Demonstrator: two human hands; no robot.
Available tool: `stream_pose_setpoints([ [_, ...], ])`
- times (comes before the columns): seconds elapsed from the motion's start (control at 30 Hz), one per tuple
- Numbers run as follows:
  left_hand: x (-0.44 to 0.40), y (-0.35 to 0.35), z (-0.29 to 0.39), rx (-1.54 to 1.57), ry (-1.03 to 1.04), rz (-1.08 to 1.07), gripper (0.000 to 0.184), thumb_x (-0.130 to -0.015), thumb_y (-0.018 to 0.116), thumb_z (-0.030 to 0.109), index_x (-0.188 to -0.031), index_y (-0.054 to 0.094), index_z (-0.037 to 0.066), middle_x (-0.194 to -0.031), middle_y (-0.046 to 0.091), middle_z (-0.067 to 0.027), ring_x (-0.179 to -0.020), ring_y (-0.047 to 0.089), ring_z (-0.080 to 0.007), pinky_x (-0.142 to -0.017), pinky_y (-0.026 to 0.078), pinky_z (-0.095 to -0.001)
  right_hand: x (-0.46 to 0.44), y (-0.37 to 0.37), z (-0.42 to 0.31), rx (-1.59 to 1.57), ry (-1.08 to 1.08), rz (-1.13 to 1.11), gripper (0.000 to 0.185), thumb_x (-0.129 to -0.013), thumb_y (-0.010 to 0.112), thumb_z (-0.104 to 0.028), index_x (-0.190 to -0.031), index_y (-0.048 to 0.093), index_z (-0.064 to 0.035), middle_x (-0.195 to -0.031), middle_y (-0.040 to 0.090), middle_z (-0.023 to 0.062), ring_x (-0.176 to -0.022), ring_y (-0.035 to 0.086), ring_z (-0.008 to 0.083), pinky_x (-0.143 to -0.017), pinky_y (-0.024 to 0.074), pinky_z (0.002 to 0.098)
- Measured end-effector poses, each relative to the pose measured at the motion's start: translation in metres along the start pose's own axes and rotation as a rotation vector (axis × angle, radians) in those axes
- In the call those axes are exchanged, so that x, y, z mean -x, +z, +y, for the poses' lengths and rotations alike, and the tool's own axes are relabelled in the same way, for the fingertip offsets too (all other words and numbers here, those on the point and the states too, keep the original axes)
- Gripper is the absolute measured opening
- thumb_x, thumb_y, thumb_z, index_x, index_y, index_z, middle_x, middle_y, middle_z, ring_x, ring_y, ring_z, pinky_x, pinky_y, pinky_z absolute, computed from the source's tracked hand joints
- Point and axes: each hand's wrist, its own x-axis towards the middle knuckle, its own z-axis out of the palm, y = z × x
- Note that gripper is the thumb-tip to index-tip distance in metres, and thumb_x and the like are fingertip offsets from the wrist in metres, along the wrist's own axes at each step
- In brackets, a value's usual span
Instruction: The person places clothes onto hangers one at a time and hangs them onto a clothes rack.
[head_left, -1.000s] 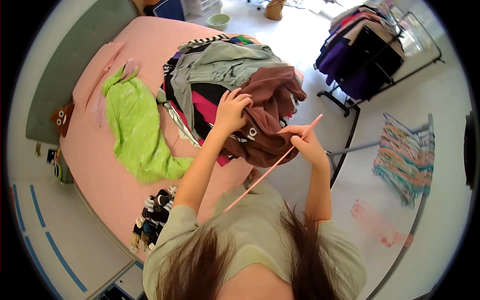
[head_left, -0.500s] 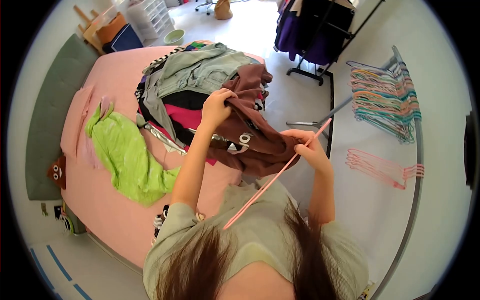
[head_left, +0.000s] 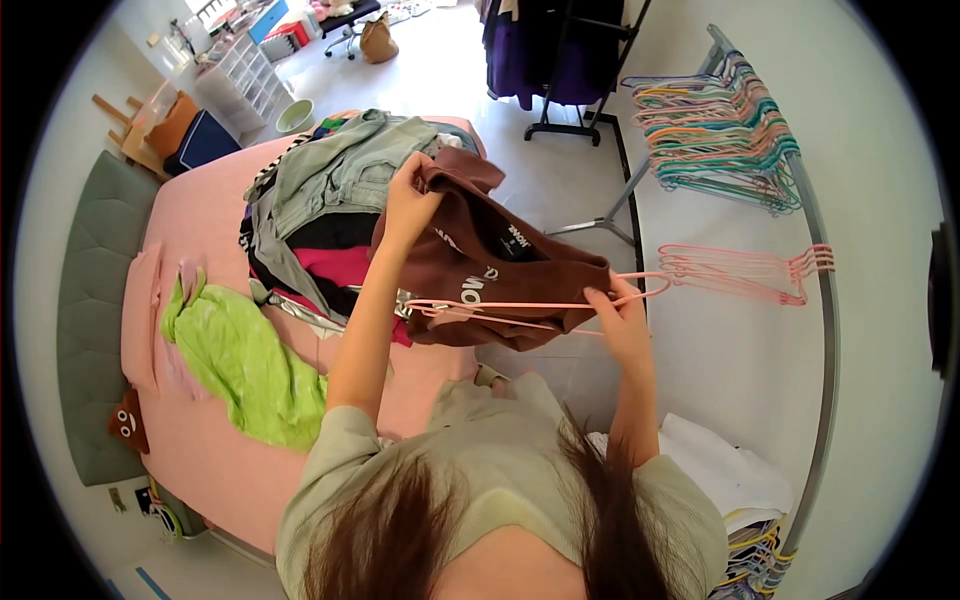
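A brown garment with white lettering is stretched between my two hands, its neck opening facing up with a dark label inside. My left hand is closed on its far left edge. My right hand pinches the right edge of the garment together with a pink hanger. The hanger lies across the front of the garment, its hook pointing right. Behind my left hand, a pile of clothes with a grey-green denim piece on top rests on the pink bed.
A grey rail at the right bears many coloured hangers and several pink hangers. A black rack with dark clothes stands behind. A green garment lies on the bed. White cloth is at the lower right.
The view has turned toward the rail. The brown garment has been lifted off the pile and spread, and the pink hanger has swung from slanting to nearly level across it.
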Motion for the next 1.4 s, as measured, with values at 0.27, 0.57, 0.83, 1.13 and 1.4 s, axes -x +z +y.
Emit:
stream_pose_setpoints([
  [0.27,0.006,0.068,0.010,0.132,-0.027,-0.244,0.018,-0.073,0.066,0.009,-0.072,0.048,0.003,-0.064,0.041,0.0052,-0.061,0.037,-0.0034,-0.054,0.031,-0.0195,0.041,-0.063,-0.015,0.081,-0.126,0.255,0.017,-0.089,0.047,-0.009,-0.099,0.055,0.0021,-0.075,0.050,-0.0007,-0.072,0.043,0.0072,-0.064,0.0370,0.0235],
  [0.57,0.045,0.166,0.060,0.022,0.058,-0.474,0.016,-0.066,0.061,0.005,-0.073,0.046,0.003,-0.061,0.040,0.0008,-0.061,0.038,-0.0084,-0.055,0.033,-0.0257,0.141,-0.140,-0.021,0.245,-0.150,0.501,0.021,-0.089,0.046,-0.009,-0.102,0.056,0.0036,-0.081,0.054,0.0013,-0.077,0.047,0.0096,-0.070,0.0396,0.0247],
  [0.83,0.088,0.186,0.099,0.064,0.042,-0.898,0.031,-0.063,0.070,0.005,-0.076,0.041,0.005,-0.062,0.040,0.0019,-0.063,0.040,-0.0087,-0.056,0.035,-0.0244,0.190,-0.173,-0.016,0.072,-0.207,0.781,0.027,-0.087,0.045,-0.006,-0.106,0.060,0.0048,-0.095,0.063,0.0053,-0.089,0.055,0.0117,-0.082,0.0429,0.0251],
  [1.13,0.120,0.176,0.152,-0.085,0.000,-1.198,0.018,-0.082,0.065,0.010,-0.096,0.068,-0.001,-0.075,0.063,0.0011,-0.067,0.051,-0.0024,-0.058,0.040,-0.0184,0.209,-0.194,-0.029,-0.048,-0.101,0.863,0.028,-0.089,0.044,-0.011,-0.108,0.059,0.0036,-0.089,0.062,0.0027,-0.082,0.052,0.0083,-0.075,0.0422,0.0232],
  [1.4,0.127,0.159,0.177,0.058,-0.026,-1.119,0.024,-0.084,0.058,0.005,-0.104,0.062,-0.006,-0.079,0.063,-0.0002,-0.073,0.051,-0.0038,-0.068,0.044,-0.0204,0.211,-0.193,0.001,0.109,-0.084,0.730,0.028,-0.087,0.046,-0.011,-0.105,0.062,0.0018,-0.088,0.062,0.0026,-0.071,0.050,0.0055,-0.064,0.0406,0.0210],
])
